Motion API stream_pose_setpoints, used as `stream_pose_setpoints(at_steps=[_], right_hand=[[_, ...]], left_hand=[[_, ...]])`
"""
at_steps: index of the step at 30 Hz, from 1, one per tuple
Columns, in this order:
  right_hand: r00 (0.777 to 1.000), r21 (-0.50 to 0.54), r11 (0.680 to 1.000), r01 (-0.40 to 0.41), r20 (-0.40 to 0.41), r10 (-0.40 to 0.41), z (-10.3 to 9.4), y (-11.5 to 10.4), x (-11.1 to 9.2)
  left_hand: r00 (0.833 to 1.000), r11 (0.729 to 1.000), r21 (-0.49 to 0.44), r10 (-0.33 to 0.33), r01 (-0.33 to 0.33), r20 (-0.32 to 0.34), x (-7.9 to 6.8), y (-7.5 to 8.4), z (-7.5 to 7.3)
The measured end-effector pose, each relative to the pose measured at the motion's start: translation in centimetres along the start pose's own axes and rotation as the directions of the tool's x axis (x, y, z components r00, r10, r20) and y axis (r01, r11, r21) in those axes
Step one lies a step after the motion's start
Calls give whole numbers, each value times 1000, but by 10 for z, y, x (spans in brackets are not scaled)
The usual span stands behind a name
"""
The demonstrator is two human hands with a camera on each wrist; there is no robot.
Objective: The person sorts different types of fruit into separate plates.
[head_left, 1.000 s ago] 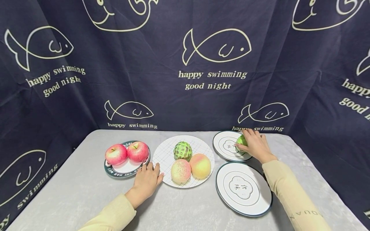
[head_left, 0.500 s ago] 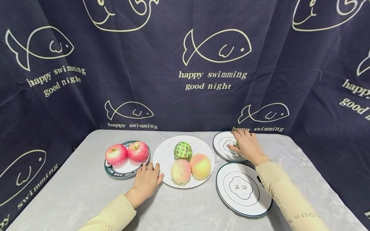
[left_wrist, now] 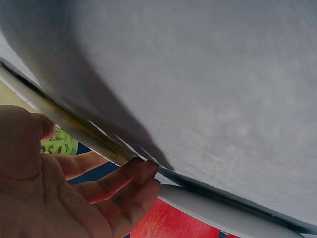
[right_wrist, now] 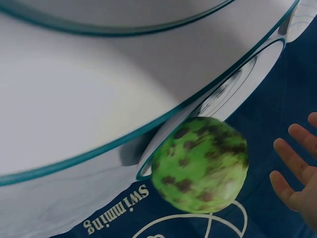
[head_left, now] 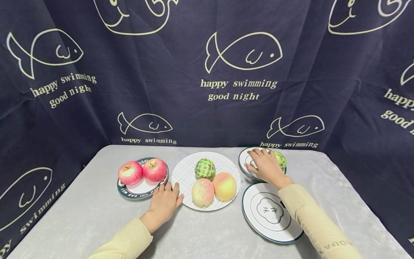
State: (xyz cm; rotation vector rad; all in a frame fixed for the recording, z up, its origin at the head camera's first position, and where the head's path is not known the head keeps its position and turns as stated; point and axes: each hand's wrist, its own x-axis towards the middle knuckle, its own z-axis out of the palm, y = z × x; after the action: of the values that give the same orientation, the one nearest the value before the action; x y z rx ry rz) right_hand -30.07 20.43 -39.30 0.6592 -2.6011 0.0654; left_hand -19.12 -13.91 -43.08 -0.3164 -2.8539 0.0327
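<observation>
A green custard apple [head_left: 280, 160] with dark spots sits at the right side of the back-right white plate [head_left: 244, 169]. My right hand [head_left: 266, 164] hovers over that plate with nothing in it. In the right wrist view its fingers are spread, apart from the custard apple [right_wrist: 200, 166]. My left hand [head_left: 164, 205] rests between the left oval plate [head_left: 129, 194] and the round checked plate [head_left: 184, 162], fingertips by their rims. Two red apples [head_left: 130, 172] lie on the oval plate. Another custard apple [head_left: 205, 169] and two peaches [head_left: 202, 192] share the checked plate.
A larger white plate [head_left: 252, 223] with a dark rim lies at the front right, partly below my right forearm. Behind the grey tabletop [head_left: 200, 237] hangs a dark blue curtain [head_left: 181, 93] with fish outlines and lettering.
My right hand has let go of the custard apple on the back-right plate and moved left, uncovering the fruit. My left hand has stayed in place.
</observation>
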Motion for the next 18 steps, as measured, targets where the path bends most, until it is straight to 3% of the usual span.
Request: stream_pose_setpoints(at_steps=[18], right_hand=[[998,53,997,54,18,-55,0,-30,8]], left_hand=[[1000,1000,5,9,-8,-26,0,-1,1]])
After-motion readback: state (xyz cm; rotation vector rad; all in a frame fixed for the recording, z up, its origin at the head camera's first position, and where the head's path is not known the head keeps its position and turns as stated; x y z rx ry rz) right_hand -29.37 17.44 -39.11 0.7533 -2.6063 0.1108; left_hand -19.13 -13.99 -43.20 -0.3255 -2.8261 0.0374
